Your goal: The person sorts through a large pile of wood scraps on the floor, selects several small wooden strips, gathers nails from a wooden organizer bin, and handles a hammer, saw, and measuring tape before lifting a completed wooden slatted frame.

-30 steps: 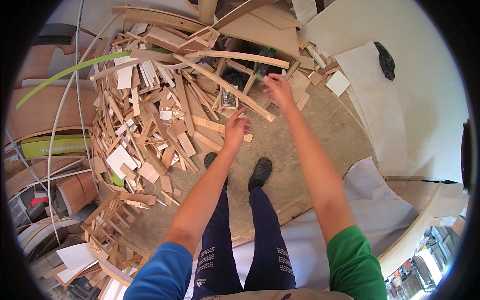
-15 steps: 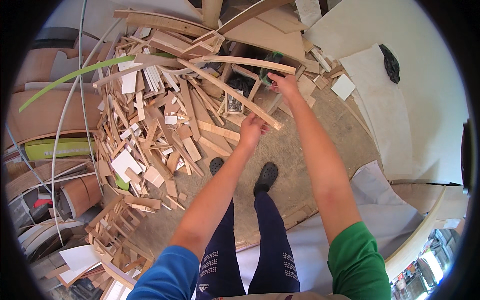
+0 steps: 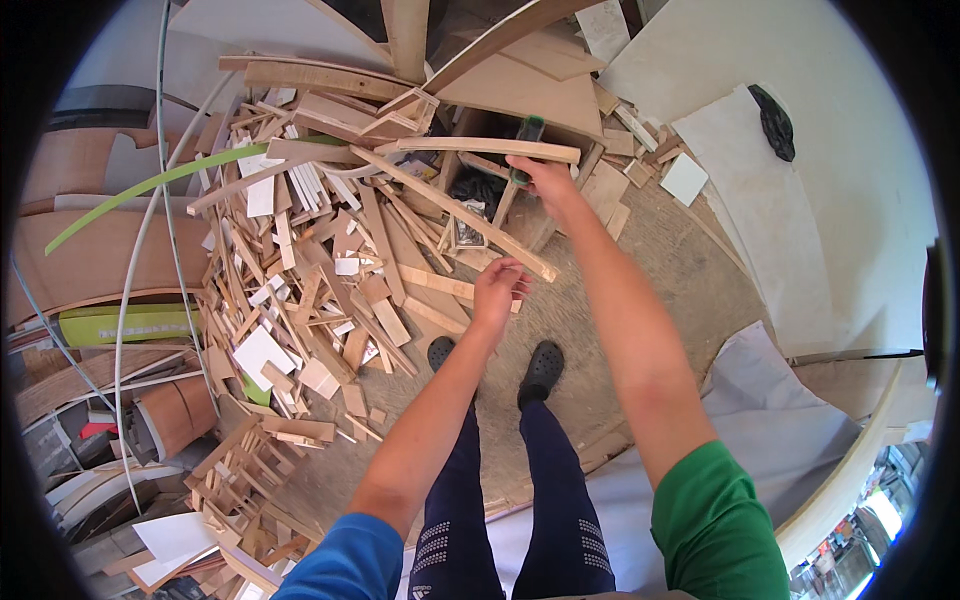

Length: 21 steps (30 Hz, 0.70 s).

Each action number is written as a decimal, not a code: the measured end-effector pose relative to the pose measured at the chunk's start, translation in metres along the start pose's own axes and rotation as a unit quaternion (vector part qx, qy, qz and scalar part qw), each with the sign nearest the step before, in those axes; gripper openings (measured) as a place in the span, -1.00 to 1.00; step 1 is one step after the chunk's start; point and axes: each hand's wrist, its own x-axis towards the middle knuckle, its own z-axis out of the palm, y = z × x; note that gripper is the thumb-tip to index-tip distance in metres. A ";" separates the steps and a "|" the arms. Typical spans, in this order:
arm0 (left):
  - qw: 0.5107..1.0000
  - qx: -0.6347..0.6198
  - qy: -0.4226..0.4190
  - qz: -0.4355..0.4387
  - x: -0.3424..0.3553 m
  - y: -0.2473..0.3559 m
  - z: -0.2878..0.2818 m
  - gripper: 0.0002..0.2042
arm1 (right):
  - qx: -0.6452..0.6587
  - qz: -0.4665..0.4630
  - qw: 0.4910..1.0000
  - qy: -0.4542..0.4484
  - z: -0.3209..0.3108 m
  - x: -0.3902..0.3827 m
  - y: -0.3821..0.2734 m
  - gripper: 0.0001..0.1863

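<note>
My right hand [image 3: 545, 183] is reached forward, its fingers closed around the lower end of a narrow green and dark object [image 3: 530, 128]; its kind is not clear. A curved wooden strip [image 3: 485, 146] crosses in front of that object, just above my fingers. My left hand [image 3: 497, 292] is just below the near end of a long straight wooden strip [image 3: 460, 212], fingers loosely bent and apart, with nothing visible in them. A wooden box [image 3: 480, 125] with black plastic inside lies beyond the strips.
A large heap of wood offcuts [image 3: 330, 290] spreads to the left. A bent green strip [image 3: 150, 183] and thin white tubing [image 3: 135, 270] stick out at left. A white square piece [image 3: 684, 180] and black plastic [image 3: 772, 125] lie at right, and a grey sheet [image 3: 740, 420] nearer me.
My right hand has shifted a little left along the curved strip. My left hand has come slightly away from the straight strip's end. The whole view has shifted slightly.
</note>
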 end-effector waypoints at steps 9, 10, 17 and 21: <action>1.000 0.000 -0.001 0.009 0.000 0.012 -0.011 -0.85 | 0.192 -0.062 0.979 -0.002 0.014 -0.075 -0.026 -0.72; 1.000 -0.001 -0.007 0.005 -0.002 0.011 -0.011 -0.84 | 0.198 -0.067 0.978 -0.007 0.004 -0.088 -0.024 -0.73; 1.000 -0.002 -0.023 -0.010 -0.016 0.014 -0.013 -0.79 | 0.250 -0.098 0.962 -0.055 -0.042 -0.169 -0.024 -0.64; 0.999 -0.005 -0.031 -0.014 -0.024 0.009 -0.012 -0.78 | 0.186 -0.112 0.976 -0.033 -0.063 -0.202 -0.015 -0.58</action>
